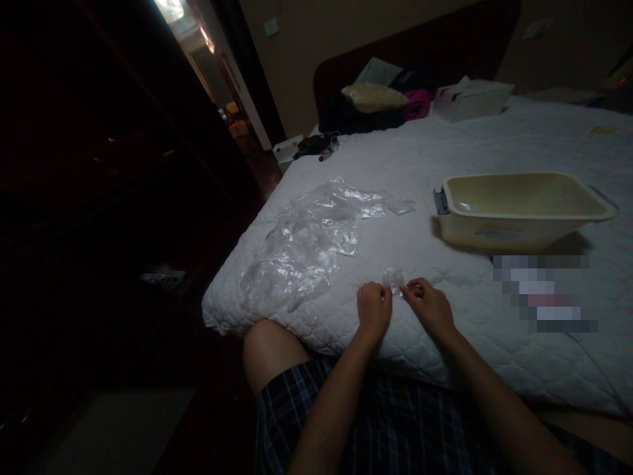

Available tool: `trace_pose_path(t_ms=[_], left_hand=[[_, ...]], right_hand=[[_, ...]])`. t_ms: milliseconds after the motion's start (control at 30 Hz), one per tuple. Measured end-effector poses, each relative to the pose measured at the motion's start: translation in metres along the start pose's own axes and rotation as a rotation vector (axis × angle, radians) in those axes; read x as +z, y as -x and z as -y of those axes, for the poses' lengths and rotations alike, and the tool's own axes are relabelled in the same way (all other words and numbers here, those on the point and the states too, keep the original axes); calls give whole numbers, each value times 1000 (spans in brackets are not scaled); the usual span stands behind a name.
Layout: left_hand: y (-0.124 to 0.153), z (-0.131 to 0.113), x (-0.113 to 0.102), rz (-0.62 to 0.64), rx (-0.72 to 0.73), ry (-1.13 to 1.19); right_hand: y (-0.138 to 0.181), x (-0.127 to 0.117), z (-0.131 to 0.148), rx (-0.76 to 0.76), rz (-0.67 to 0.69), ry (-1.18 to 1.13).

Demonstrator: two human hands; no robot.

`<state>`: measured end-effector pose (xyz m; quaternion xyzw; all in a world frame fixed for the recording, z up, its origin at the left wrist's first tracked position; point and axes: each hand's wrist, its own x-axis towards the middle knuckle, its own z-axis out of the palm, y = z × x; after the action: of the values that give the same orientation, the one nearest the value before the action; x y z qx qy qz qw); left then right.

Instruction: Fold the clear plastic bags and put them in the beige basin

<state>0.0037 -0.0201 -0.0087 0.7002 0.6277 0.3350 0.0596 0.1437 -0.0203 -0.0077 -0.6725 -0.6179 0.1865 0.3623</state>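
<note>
Between my two hands, at the near edge of the bed, is a small clear plastic bag (pixel 394 278). My left hand (pixel 374 307) is closed, pinching the bag's left side. The fingers of my right hand (pixel 429 307) pinch its right side. To the left of my hands, a spread of crumpled clear plastic bags (pixel 306 244) lies on the white quilted bedding (pixel 395 244). How many bags overlap there I cannot tell.
A cream plastic tub (pixel 514 227) with grey handles stands on the bed to the right. A white box (pixel 472 99), a pillow (pixel 376 97) and a rolled magenta cloth (pixel 417 105) lie near the headboard (pixel 445 43). A small bottle (pixel 329 152) lies at the bed's far left edge.
</note>
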Motion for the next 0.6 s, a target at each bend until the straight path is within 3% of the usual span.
trace_pose_path(t_ms=[167,600], left_hand=[[-5,-1,2,19,-50,-35],[-5,-4,1,36,37,-105]], right_hand=[[1,2,-2,-42,-31,8],[3,2,0,-66,-64,48]])
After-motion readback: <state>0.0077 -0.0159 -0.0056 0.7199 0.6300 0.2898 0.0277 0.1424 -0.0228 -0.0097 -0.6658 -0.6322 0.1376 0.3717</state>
